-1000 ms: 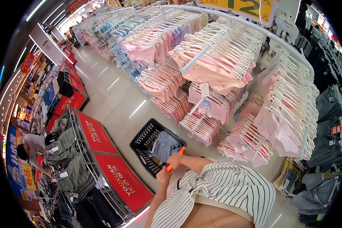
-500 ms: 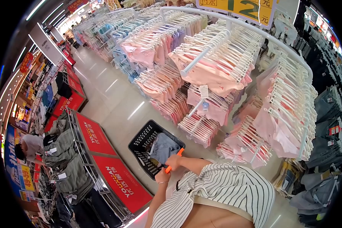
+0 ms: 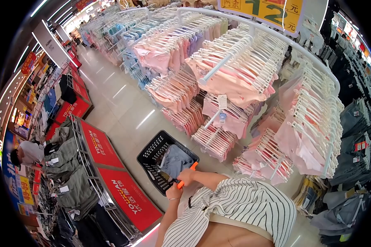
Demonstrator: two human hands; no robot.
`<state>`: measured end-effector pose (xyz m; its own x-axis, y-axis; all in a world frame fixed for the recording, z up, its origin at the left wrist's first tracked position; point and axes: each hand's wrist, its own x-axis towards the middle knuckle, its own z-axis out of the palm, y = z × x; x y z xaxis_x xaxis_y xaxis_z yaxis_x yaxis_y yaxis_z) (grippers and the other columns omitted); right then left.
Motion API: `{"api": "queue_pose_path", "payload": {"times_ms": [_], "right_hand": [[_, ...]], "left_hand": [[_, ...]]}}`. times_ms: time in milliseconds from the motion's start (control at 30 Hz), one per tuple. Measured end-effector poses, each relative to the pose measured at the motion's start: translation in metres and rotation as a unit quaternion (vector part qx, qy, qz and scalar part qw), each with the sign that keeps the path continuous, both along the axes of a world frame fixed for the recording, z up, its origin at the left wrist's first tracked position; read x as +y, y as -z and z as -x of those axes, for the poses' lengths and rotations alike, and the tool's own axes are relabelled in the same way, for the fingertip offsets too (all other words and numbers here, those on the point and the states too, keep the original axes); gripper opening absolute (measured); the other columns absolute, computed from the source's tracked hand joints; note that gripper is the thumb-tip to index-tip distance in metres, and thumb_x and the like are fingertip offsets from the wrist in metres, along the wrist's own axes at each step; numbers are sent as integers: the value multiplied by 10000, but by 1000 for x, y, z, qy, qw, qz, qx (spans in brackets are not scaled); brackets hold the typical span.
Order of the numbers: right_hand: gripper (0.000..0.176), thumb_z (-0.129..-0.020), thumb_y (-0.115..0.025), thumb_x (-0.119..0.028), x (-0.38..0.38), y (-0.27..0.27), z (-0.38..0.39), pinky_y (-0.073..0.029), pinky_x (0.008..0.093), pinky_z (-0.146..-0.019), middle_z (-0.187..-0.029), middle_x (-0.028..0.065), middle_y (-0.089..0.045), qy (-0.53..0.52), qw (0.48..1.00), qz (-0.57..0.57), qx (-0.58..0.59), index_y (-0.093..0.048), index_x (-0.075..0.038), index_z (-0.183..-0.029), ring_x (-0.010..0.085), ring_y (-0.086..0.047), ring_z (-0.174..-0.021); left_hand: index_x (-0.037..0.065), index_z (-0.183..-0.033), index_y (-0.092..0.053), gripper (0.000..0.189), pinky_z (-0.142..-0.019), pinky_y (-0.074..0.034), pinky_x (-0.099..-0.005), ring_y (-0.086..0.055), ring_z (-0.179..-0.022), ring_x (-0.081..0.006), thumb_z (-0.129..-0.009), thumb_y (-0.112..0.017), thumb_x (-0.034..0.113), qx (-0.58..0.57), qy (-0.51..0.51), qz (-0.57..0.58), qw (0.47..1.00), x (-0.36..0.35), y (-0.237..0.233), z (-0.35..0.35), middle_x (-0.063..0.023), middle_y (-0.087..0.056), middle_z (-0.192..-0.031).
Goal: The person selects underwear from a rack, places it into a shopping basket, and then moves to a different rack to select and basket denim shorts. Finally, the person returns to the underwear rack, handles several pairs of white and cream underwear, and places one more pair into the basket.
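Observation:
In the head view a black shopping basket (image 3: 150, 153) with perforated walls is in front of me, low over the floor. Folded blue-grey denim clothing (image 3: 176, 161) lies inside it. An orange handle (image 3: 194, 166) crosses the basket's near side. My left hand (image 3: 174, 192) is closed round the handle's lower left end, a thin bracelet at its wrist. Closer to the upper right end, my right hand (image 3: 187, 176) wraps round the same handle. The contents deeper in the basket are partly hidden by the denim.
Racks of pink underwear (image 3: 231, 74) on white hangers rise at right, under a yellow price sign (image 3: 261, 14). Red-panelled stands (image 3: 132, 197) with grey-green trousers line the left. A pale tiled aisle (image 3: 111, 94) runs ahead between them. A person (image 3: 29, 154) is at far left.
The view has shifted slightly, so the racks and stands sit a little differently. The person at far left appears lower and further left. Both my hands stay on the handle.

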<state>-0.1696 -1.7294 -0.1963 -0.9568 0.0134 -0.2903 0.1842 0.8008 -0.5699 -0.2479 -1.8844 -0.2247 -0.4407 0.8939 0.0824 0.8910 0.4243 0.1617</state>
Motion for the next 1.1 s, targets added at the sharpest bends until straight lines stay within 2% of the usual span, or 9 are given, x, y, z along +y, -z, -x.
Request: {"api": "queue_pose_path", "payload": {"times_ms": [133, 400, 567, 967, 1100], "right_hand": [[277, -583, -629, -256, -1, 2, 1, -475, 427, -655, -774, 135, -631, 0, 1000, -2, 3, -622, -81, -797, 321, -608, -754], [267, -590, -628, -259, -1, 10, 1, -474, 422, -655, -762, 130, -630, 4, 1000, -2, 17, -623, -85, -793, 313, -609, -750], [263, -589, -627, -260, -1, 11, 3, -471, 423, -647, -750, 125, -630, -2, 1000, -6, 11, -622, -87, -787, 309, -610, -746], [289, -590, -620, -275, 3, 9, 6, -464, 426, -657, -761, 128, -627, -13, 1000, -6, 15, -616, -87, -809, 310, -609, -749], [301, -585, -623, -281, 3, 10, 9, -463, 428, -653, -756, 127, -625, -15, 1000, -8, 16, -614, -85, -814, 310, -608, -744]], "left_hand": [[120, -655, -525, 211, -427, -446, -362, -580, -469, -250, -641, -658, 283, -12, -7, 0, 1000, -1, 4, 2, -83, -565, -520], [122, -645, -487, 233, -419, -451, -363, -580, -458, -245, -657, -657, 282, -10, -3, 5, 1000, -2, 8, 3, -75, -568, -519], [126, -648, -496, 229, -398, -439, -348, -573, -433, -233, -669, -649, 294, -3, -1, -29, 1000, -2, 13, 4, -70, -544, -479], [125, -650, -506, 209, -405, -442, -357, -574, -440, -237, -658, -653, 273, -22, -1, -26, 999, 1, 6, 7, -68, -545, -481], [114, -639, -483, 222, -421, -449, -361, -587, -479, -241, -645, -646, 264, -26, -6, -6, 1000, 1, 8, 9, -69, -564, -535]]}}
